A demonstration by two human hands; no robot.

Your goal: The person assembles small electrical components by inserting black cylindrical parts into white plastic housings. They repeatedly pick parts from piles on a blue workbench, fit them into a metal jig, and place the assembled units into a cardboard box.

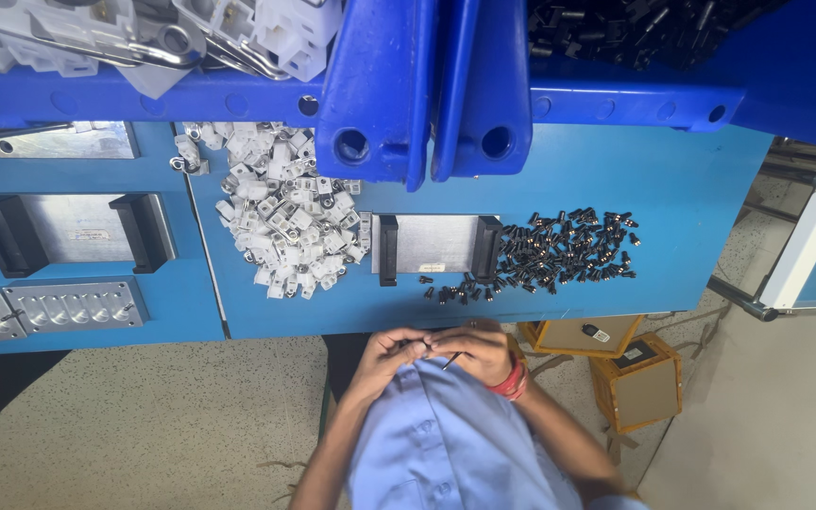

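1. Looking down, we see our left hand (384, 354) and right hand (480, 351) drawn together close to our chest, just off the near edge of the blue tabletop (691, 179).
2. Both hands pinch in a narrow grip around one small part (424, 346), and a thin dark pin (452, 359) pokes out below the right fingers; we cannot tell the part's exact shape.
3. A red band (514, 380) circles the right wrist.
4. On the tabletop ahead lie a heap of white plastic pieces (285, 222) and a spread of small black screws (569, 247), with a grey metal plate (438, 244) between them.
5. Blue bins (427, 85) hang over the far edge.
6. Two brown boxes (635, 378) sit on the floor to our right.
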